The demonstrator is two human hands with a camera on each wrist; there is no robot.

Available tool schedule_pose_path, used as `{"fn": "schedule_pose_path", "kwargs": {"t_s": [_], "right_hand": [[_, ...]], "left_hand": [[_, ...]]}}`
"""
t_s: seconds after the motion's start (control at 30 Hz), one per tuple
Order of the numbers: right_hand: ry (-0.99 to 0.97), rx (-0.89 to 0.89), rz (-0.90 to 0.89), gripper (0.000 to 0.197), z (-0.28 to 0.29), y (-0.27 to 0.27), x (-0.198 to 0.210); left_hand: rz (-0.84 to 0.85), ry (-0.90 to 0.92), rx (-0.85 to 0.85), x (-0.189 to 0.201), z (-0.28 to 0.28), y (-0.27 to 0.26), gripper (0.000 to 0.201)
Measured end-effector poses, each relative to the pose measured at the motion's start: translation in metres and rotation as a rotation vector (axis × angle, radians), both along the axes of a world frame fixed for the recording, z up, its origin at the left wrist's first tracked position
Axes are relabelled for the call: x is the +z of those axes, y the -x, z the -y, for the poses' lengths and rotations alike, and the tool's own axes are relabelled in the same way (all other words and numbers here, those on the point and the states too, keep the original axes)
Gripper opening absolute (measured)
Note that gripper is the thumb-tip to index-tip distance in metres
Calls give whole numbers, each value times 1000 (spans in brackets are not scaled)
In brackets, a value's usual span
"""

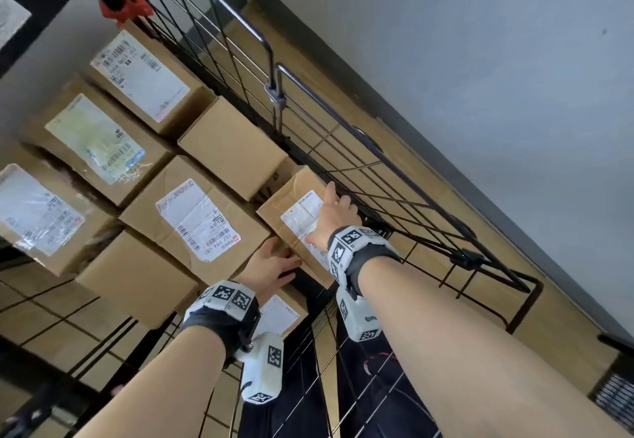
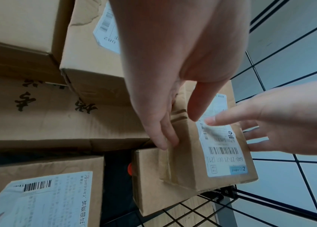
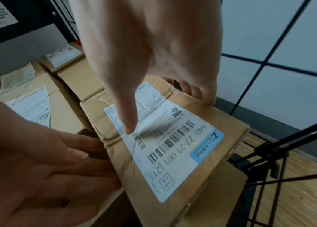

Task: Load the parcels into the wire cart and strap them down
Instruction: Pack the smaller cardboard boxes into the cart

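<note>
A small cardboard parcel [image 1: 279,204] with a white shipping label sits in the corner of the black wire cart [image 1: 278,101], close to its right wire wall. My left hand [image 1: 274,262] lies against the parcel's left side with straight fingers [image 2: 165,138] and the thumb over its top. My right hand [image 1: 338,211] holds the same parcel [image 3: 229,142]. Its thumb presses on the label and its fingers [image 3: 202,95] curl over the far edge by the wire wall. The parcel [image 2: 186,161] stands higher than the boxes beside it.
Several more cardboard parcels fill the cart to the left, among them a large labelled one [image 1: 195,218] and a plain one [image 1: 233,149]. A red plastic piece [image 1: 127,10] sits on a black bar at the cart's far end. A grey wall [image 1: 480,60] runs beyond the wire side.
</note>
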State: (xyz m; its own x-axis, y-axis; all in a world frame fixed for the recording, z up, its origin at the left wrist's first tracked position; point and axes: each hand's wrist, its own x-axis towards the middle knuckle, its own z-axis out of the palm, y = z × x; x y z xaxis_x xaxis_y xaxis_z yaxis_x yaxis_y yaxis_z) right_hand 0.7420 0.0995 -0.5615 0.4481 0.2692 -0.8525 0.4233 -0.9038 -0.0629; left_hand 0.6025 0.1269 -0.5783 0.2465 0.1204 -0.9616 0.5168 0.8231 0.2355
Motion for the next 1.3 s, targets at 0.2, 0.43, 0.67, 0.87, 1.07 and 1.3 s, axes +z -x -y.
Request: {"fn": "schedule_pose_path", "kwargs": {"t_s": [0.2, 0.43, 0.67, 0.87, 1.07, 1.3], "right_hand": [[-146, 50, 39, 111, -1, 4, -1], [-151, 96, 20, 95, -9, 11, 27], [-241, 201, 32, 54, -25, 33, 109], [-376, 420, 32, 43, -37, 68, 199], [-571, 660, -8, 36, -42, 130, 277], [-737, 925, -73, 36, -30, 240, 349]], "left_hand": [[20, 2, 36, -6, 2, 2, 65], [-40, -135, -128, 32, -8, 5, 45], [-103, -550, -435, 127, -36, 30, 32], [-201, -803, -431, 224, -48, 81, 37], [-398, -1038, -227, 299, -19, 158, 34], [-592, -1116, 50, 370, 34, 273, 40]]}}
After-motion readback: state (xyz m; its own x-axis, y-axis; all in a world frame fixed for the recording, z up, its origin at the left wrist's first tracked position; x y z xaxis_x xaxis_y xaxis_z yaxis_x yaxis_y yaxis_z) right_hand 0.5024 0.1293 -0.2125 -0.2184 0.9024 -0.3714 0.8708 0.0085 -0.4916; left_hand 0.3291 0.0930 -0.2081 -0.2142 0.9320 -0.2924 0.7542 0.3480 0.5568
